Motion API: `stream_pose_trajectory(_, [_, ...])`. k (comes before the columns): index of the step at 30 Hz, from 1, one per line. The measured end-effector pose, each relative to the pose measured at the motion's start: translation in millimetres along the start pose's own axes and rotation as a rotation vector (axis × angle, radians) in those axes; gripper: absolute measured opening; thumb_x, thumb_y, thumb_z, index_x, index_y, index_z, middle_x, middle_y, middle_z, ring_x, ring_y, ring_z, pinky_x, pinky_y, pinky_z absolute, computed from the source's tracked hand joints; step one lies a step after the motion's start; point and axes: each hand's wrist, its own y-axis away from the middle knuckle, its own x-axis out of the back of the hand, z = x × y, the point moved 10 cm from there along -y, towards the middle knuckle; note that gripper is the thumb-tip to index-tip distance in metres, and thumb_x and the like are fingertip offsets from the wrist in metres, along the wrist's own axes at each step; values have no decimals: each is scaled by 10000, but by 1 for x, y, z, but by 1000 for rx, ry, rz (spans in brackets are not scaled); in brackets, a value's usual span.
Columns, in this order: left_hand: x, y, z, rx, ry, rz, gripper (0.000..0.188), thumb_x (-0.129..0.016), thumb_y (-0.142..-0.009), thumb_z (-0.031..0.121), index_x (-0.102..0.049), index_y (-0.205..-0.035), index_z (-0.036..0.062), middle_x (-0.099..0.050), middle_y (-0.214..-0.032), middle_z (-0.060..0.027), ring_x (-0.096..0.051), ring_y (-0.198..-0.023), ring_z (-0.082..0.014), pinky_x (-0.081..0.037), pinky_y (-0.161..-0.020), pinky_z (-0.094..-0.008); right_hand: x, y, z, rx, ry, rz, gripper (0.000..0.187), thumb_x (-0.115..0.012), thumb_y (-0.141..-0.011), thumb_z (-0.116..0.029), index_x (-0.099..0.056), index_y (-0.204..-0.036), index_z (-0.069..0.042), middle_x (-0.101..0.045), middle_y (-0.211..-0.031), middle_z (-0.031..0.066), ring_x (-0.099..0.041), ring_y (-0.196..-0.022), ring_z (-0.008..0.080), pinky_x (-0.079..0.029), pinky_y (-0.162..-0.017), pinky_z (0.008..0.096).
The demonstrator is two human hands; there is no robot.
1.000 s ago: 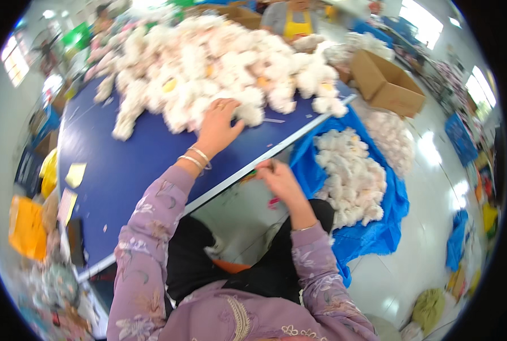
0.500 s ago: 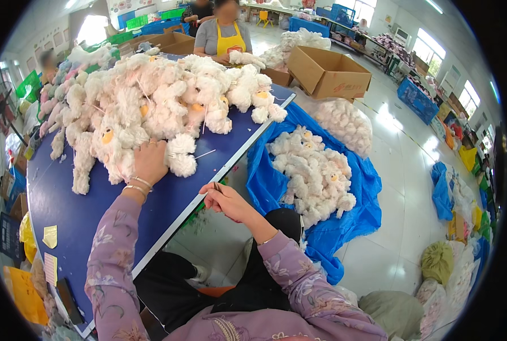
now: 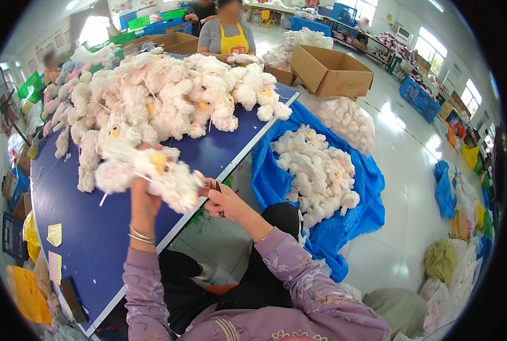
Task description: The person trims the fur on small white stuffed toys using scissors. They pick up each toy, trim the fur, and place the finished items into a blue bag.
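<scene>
My left hand (image 3: 144, 199) is closed round a white plush toy (image 3: 179, 184) with an orange-yellow muzzle, holding it above the blue tabletop (image 3: 117, 233). The toy lies tilted, its lower end pointing to my right hand; a thin white strand dangles at its left side. In my right hand (image 3: 226, 202) is a small dark pointed tool (image 3: 215, 185), which looks like thread snips, its tip close to the toy's end. Just beyond the left hand spreads a heap of similar white plush toys (image 3: 174, 96), some with thin white strands sticking out.
Right of the table's pale edge, a blue plastic sheet (image 3: 372, 187) on the floor holds more white plush toys (image 3: 316, 170). Behind it are a stuffed clear bag (image 3: 350, 122) and a cardboard box (image 3: 333, 71). Across the table sits a person in a yellow apron (image 3: 234, 40).
My left hand has lifted a plush toy off the heap and drawn it nearer, toward my right hand. The right hand, with the dark tool, has shifted only slightly.
</scene>
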Motion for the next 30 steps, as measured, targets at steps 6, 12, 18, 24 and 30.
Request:
stream_pose_trajectory(6, [-16,6,-49,126,166,-33,630,-466,-795,157,-331,-1395,22,-455,-1366,-153,-485,-1228,-297,-396,-1032,-440,29,-7,16,27,-10,193,362,-649,-879,-221,-477,-1160,-71,-542,-781,-21,-366,-454,44,-316,-437,234])
stream_pose_trajectory(12, [41,18,-78,327,21,70,495,-513,-942,253,-401,-1340,-19,-510,-1303,-145,-509,-1201,-291,-408,-1025,-447,16,-3,-18,245,346,251,547,-711,-810,-53,-432,-1280,-18,-568,-1134,40,-537,-1038,110,-446,-908,300])
stream_pose_trajectory(18, [36,15,-73,362,109,139,430,-554,-923,201,-455,-1270,-32,-572,-1212,-171,-576,-1107,-277,-491,-930,-411,11,-3,-8,213,579,181,533,-725,-806,-82,-453,-1260,-20,-572,-1128,28,-530,-1035,98,-440,-905,282])
stream_pose_trajectory(24, [27,15,-53,359,50,119,331,-560,-920,193,-532,-1167,-25,-615,-1141,-169,-620,-1013,-249,-512,-888,-368,5,-2,2,126,535,147,487,-732,-814,-143,-483,-1217,-28,-581,-1100,27,-523,-1017,92,-429,-908,278])
stream_pose_trajectory(30, [65,24,-49,384,13,261,261,-571,-912,176,-564,-1094,-12,-645,-1074,-168,-638,-967,-242,-526,-842,-348,-4,-5,14,56,625,84,494,-728,-820,-157,-491,-1231,-18,-584,-1112,33,-526,-1037,112,-426,-922,289])
